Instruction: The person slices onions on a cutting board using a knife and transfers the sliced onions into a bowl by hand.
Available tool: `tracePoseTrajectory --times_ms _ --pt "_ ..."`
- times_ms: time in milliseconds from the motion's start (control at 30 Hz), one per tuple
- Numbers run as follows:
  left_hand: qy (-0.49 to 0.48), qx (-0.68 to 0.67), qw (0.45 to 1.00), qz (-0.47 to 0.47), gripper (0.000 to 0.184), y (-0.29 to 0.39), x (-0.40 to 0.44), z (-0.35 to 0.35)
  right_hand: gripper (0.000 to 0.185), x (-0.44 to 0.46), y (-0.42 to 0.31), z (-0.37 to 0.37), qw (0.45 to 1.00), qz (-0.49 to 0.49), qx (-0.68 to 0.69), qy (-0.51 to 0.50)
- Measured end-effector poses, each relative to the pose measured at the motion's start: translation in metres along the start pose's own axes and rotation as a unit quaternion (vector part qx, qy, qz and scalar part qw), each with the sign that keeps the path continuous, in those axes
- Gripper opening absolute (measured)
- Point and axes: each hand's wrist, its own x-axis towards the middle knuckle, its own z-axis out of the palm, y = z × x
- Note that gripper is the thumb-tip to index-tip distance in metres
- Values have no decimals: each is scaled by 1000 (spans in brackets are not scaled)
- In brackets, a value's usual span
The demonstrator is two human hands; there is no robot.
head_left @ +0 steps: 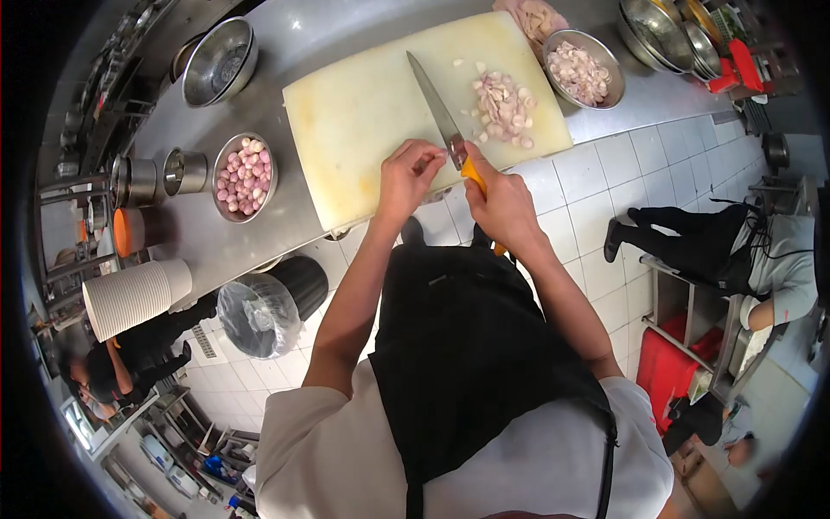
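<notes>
My right hand (501, 203) is closed round the yellow handle of a kitchen knife (435, 99), whose long blade points away from me over the white cutting board (354, 112). Close to the heel of the blade, my left hand (408, 177) has its fingers pinched together at the board's near edge. Whatever is between those fingertips is too small to make out. Sliced shallots (503, 105) lie in a loose pile on the right part of the board. To the left, a steel bowl (271, 192) holds whole peeled shallots (245, 176).
At the board's right stands a steel bowl (617, 86) of sliced shallots beside a crumpled cloth (529, 19). Another metal bowl (220, 62), steel containers (185, 171) and stacked tubs (134, 298) line the left counter. Below is a lined bin (259, 316). Co-workers stand on both sides.
</notes>
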Motion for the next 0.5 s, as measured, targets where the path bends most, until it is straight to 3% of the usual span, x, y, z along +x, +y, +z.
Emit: tracePoseTrajectory --times_ms 333,500 --pt "0 -14 1000 -12 14 -2 3 -2 61 9 12 37 998 -33 -12 56" --pt "-2 -19 1000 -21 12 -1 0 -1 60 7 1 4 999 -33 -10 25"
